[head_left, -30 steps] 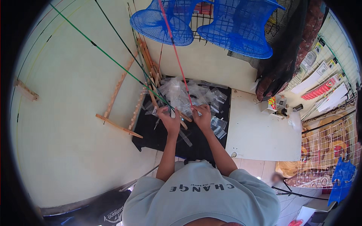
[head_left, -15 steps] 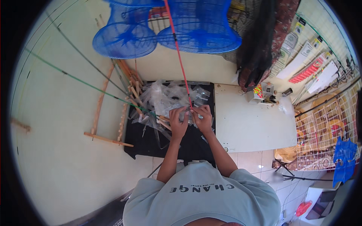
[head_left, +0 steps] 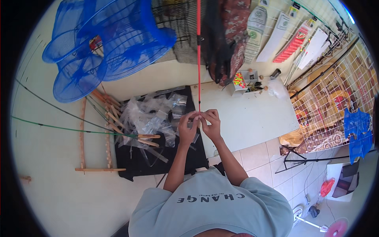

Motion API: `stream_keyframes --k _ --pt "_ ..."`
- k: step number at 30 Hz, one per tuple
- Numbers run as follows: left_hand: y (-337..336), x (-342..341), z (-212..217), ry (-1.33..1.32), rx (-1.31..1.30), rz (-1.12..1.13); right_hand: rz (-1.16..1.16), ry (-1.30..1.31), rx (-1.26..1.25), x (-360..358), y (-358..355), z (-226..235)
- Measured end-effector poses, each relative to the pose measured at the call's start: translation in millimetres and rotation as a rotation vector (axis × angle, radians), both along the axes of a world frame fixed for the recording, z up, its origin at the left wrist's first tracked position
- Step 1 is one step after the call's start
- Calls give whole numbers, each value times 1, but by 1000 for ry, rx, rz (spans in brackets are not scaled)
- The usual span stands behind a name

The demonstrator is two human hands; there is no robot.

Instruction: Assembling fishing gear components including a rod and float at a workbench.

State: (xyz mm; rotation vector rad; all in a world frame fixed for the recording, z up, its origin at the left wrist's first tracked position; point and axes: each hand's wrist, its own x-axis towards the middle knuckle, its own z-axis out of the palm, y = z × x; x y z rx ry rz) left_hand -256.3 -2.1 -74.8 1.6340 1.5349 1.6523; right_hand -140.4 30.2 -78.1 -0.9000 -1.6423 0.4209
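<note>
A thin red fishing rod (head_left: 199, 71) with dark bands runs straight up the picture, its near end between my hands. My left hand (head_left: 187, 127) is closed, thumb and fingertips pinching at that end. Beside it, my right hand (head_left: 211, 125) pinches the same spot, its fingertips almost touching the left ones. The exact tip of the rod is hidden by my fingers. Below and to the left lie crumpled clear plastic sleeves (head_left: 148, 118) on a black cloth-covered table (head_left: 181, 152). Two green and dark rods with wooden handles (head_left: 149, 136) rest at its left side.
Blue mesh fishing nets (head_left: 118, 43) hang at the upper left. A white tabletop (head_left: 252, 122) carries a small box of bright floats (head_left: 239, 81). A wooden rod rack (head_left: 100, 170) leans left; a white wire grid (head_left: 335, 102) and black stand (head_left: 294, 158) are right.
My view has swung right, so the nets and black table sit further left. The rod, slanted before, now points straight up the picture. Both hands keep their pinch on its end.
</note>
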Motion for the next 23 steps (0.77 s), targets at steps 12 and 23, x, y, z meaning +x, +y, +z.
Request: stream_keyframes --k 12,23 --pt "39 133 -30 -19 -108 -104 -19 -86 -76 144 34 -7" --pt "59 214 -35 19 -206 -101 -8 -39 -122 225 57 -19"
